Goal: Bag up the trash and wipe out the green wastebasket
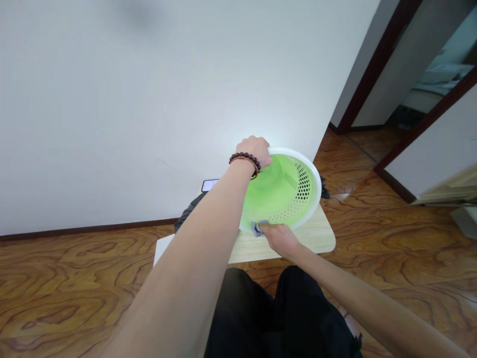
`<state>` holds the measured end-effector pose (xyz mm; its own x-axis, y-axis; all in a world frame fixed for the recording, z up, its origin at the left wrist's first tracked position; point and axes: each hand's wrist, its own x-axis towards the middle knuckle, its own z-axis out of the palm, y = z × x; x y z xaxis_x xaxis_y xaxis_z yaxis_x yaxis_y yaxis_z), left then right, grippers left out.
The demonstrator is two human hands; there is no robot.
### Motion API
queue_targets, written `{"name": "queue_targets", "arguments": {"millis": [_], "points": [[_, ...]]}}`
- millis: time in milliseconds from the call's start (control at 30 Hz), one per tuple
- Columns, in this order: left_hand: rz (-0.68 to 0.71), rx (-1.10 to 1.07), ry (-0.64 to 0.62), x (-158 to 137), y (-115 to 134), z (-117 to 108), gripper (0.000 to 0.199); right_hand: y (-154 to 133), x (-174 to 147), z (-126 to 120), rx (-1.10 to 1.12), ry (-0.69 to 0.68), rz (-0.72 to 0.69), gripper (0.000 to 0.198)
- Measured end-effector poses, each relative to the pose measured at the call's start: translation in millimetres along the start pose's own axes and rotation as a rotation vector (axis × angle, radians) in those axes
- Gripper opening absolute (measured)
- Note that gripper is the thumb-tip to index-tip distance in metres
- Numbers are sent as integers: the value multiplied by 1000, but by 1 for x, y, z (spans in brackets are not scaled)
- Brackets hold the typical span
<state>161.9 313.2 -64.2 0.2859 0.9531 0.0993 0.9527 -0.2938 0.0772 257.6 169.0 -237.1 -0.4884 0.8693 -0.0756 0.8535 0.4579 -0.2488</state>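
A green plastic basket (270,191) with a white rim and rows of holes in its side is tilted above a small light-wood table, its inside facing me. My left hand (255,149), a beaded bracelet at the wrist, is closed over the far rim. At the near rim my right hand (280,238) pinches a grey cloth (258,227), which lies against the edge. The left forearm hides the basket's left part.
The light-wood table (316,238) stands against a white wall. A phone (209,185) and a dark bag-like item (188,211) lie at its left, partly behind my arm. A white flat thing (162,246) shows beside them. Right is a doorway with a dark frame (376,64).
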Motion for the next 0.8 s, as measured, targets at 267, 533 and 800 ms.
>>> {"name": "queue_targets", "arguments": {"millis": [267,533,800], "points": [[0,28,19,-1,3,-1,35,19,24,-10,118,193,105,33],[28,38,18,1,1,2,33,19,87,16,-25,-28,305,29],[33,24,28,1,0,2,34,24,95,14,-60,-1,334,26]]}}
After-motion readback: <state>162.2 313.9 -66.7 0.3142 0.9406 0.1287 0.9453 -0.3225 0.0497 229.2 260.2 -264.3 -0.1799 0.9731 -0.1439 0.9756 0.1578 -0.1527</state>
